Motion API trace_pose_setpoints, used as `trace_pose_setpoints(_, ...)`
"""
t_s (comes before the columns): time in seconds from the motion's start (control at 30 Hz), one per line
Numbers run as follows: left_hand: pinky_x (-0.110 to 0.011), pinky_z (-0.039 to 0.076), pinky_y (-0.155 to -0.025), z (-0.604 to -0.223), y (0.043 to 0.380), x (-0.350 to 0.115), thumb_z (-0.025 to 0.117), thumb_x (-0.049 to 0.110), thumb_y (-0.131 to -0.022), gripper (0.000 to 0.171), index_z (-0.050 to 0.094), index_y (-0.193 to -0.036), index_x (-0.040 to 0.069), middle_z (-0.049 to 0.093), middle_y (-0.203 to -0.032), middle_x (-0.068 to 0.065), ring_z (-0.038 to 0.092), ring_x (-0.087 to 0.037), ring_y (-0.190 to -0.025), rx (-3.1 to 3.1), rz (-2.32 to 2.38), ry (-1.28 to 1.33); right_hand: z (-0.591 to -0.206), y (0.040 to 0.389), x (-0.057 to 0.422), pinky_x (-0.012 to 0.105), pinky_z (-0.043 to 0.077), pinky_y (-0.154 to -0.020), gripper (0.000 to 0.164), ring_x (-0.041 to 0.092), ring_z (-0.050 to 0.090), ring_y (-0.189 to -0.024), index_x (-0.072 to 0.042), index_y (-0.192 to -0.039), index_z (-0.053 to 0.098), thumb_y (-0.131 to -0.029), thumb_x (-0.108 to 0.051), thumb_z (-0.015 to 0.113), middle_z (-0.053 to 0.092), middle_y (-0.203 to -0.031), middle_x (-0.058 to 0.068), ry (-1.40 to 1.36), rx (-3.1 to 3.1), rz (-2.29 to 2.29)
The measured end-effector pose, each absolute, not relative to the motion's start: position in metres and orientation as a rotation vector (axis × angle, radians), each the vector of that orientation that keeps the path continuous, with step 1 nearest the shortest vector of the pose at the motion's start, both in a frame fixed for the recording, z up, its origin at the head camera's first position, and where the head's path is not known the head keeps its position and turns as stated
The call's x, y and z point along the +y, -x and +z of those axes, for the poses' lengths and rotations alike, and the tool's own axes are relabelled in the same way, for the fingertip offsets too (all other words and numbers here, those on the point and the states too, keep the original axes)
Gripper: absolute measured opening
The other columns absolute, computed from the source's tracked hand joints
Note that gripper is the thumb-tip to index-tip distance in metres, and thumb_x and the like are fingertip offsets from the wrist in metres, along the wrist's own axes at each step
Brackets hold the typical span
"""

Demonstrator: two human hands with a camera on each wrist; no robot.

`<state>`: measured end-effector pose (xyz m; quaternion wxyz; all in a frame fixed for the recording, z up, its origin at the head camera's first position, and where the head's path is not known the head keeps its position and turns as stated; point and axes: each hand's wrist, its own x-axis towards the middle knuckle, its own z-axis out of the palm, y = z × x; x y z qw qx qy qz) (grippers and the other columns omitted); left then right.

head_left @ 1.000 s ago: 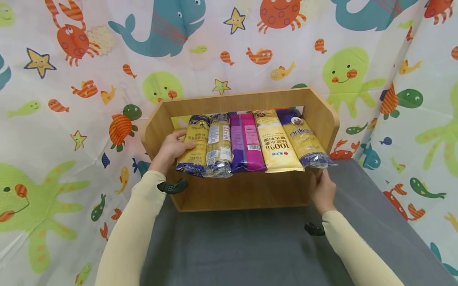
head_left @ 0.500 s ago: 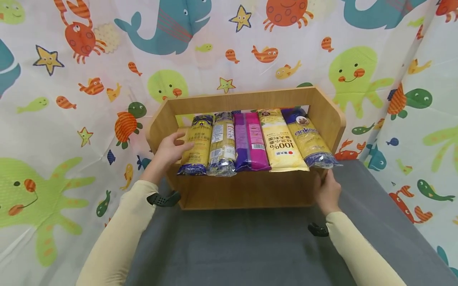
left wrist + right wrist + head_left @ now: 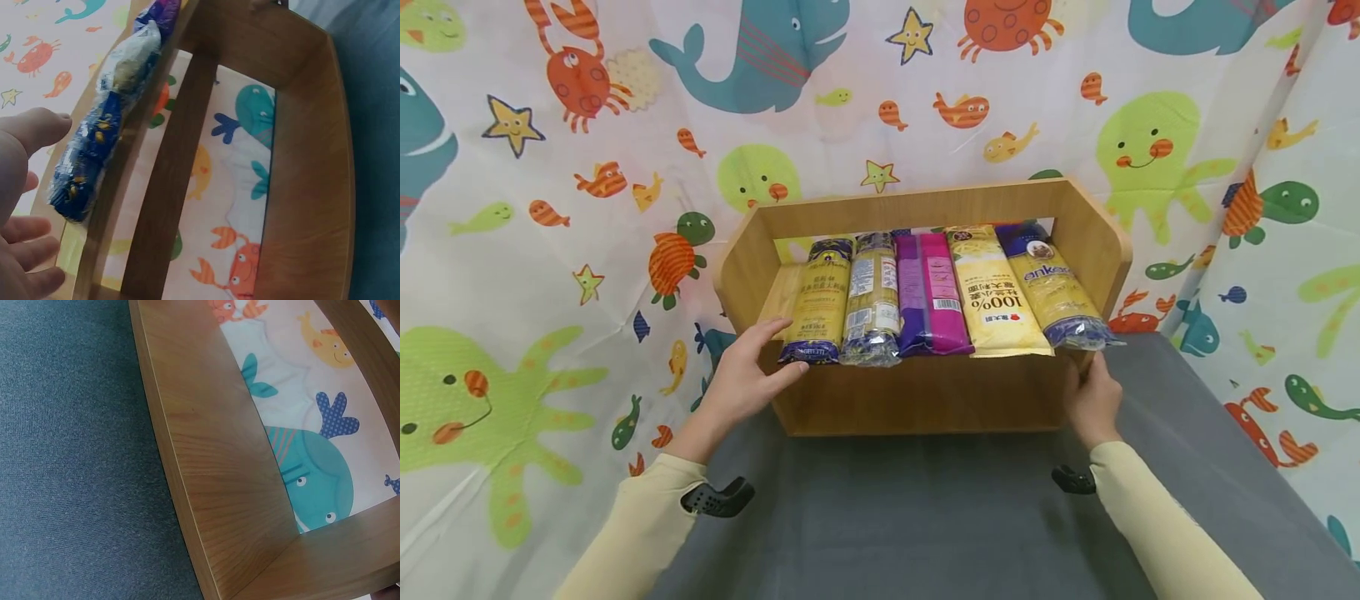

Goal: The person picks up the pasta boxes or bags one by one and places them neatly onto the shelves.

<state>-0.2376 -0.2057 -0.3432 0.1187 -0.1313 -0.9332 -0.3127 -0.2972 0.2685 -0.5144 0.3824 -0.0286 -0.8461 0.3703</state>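
Observation:
A two-level wooden shelf (image 3: pixel 917 408) carries a row of pasta packs on its upper board. At the left end lies a yellow-and-blue spaghetti pack (image 3: pixel 820 304). My left hand (image 3: pixel 747 375) is beside its near end, fingers and thumb spread, holding nothing. In the left wrist view, a gap shows between the thumb (image 3: pixel 47 128) and that pack's blue end (image 3: pixel 87 165). My right hand (image 3: pixel 1092 402) grips the front edge of the shelf's right side panel, below the yellow pack with a blue top (image 3: pixel 1052 287). Its fingers are mostly hidden there.
Between the end packs lie a clear-wrapped pasta pack (image 3: pixel 872 300), a pink-and-purple pack (image 3: pixel 931 296) and a cream pack (image 3: pixel 996 292). The shelf stands on a grey cloth-covered table (image 3: pixel 910 517). A sea-animal printed curtain (image 3: pixel 820 179) hangs behind and at both sides.
My left hand has let go of the left spaghetti pack and moved back, down and left. That pack now sits slightly closer to its neighbour. The right hand keeps its grip.

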Motion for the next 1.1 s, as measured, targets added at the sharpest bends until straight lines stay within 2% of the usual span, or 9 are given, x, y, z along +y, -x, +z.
trace_pose_setpoints(0.3, -0.064, 0.036, -0.117, -0.35, 0.26, -0.2, 0.078, 0.037, -0.088, 0.074, 0.049, -0.151, 0.013, 0.032, -0.165, -0.02, 0.033, -0.045, -0.15, -2.818, -0.851, 0.464, -0.515, 0.293, 0.266, 0.061, 0.048, -0.066, 0.02, 0.052, 0.067, -0.081, 0.007, -0.113, 0.054, -0.103, -0.011, 0.057, 0.068, -0.095, 0.035, 0.112, -2.207, 0.965)
trace_pose_setpoints(0.5, -0.062, 0.038, -0.116, -0.348, 0.265, -0.198, 0.078, 0.035, -0.088, 0.068, 0.054, -0.148, 0.015, 0.036, -0.164, -0.018, 0.036, -0.043, -0.149, -2.827, -0.883, 0.479, -0.516, 0.294, 0.266, 0.057, 0.045, -0.061, 0.017, 0.05, 0.065, -0.073, 0.007, -0.108, 0.055, -0.101, -0.008, 0.058, 0.067, -0.087, 0.033, 0.084, -2.176, 0.934)
trace_pose_setpoints(0.6, -0.062, 0.038, -0.116, -0.348, 0.269, -0.195, 0.078, 0.034, -0.088, 0.067, 0.055, -0.148, 0.018, 0.037, -0.164, -0.017, 0.036, -0.042, -0.149, -2.812, -0.889, 0.493, -0.514, 0.296, 0.267, 0.059, 0.042, -0.06, 0.016, 0.051, 0.063, -0.071, 0.007, -0.105, 0.054, -0.1, -0.008, 0.059, 0.066, -0.083, 0.033, 0.08, -2.163, 0.92)
trace_pose_setpoints(0.9, -0.058, 0.04, -0.116, -0.348, 0.273, -0.198, 0.076, 0.022, -0.089, 0.049, 0.066, -0.136, 0.018, 0.04, -0.162, -0.014, 0.039, -0.042, -0.148, -2.785, -1.002, 0.488, -0.512, 0.296, 0.265, 0.058, 0.046, -0.063, 0.02, 0.051, 0.066, -0.078, 0.007, -0.111, 0.054, -0.102, -0.011, 0.057, 0.068, -0.092, 0.034, 0.122, -2.198, 0.945)
trace_pose_setpoints(1.1, -0.053, 0.046, -0.112, -0.349, 0.276, -0.197, 0.074, 0.016, -0.089, 0.046, 0.068, -0.134, 0.016, 0.042, -0.162, -0.014, 0.043, -0.042, -0.145, -2.777, -1.038, 0.497, -0.512, 0.295, 0.268, 0.058, 0.048, -0.065, 0.021, 0.05, 0.067, -0.08, 0.006, -0.112, 0.055, -0.103, -0.013, 0.057, 0.069, -0.094, 0.033, 0.132, -2.207, 0.955)
